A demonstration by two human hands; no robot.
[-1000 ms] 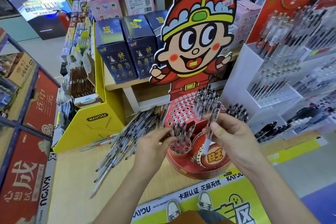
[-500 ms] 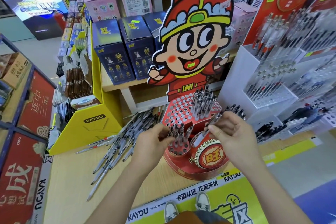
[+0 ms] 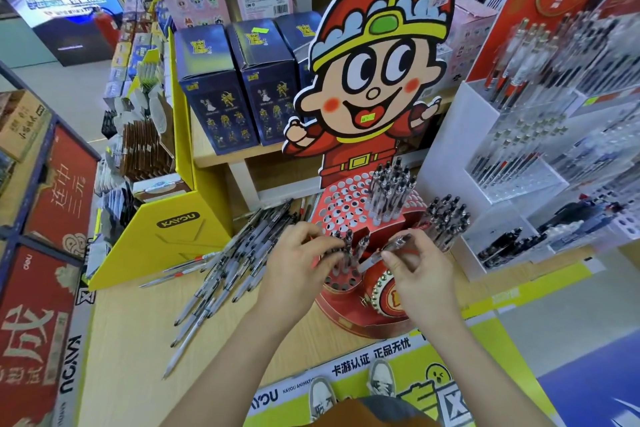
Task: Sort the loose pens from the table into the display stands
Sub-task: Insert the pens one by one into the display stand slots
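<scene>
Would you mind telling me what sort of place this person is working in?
Probably a stationery shop: a white tiered rack full of pens stands at the right, blue boxes of goods line the shelf behind, and a red cartoon pen stand sits beside loose pens.

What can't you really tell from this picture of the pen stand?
All from the head view:
- The lower tip of the pen pinched by the right hand is hidden among the standing pens of the red stand.
- Whether the left hand grips a pen: its own fingers cover that.
- The round emblem: partly covered by the right hand.
- Pens in the white rack: blurred.
</scene>
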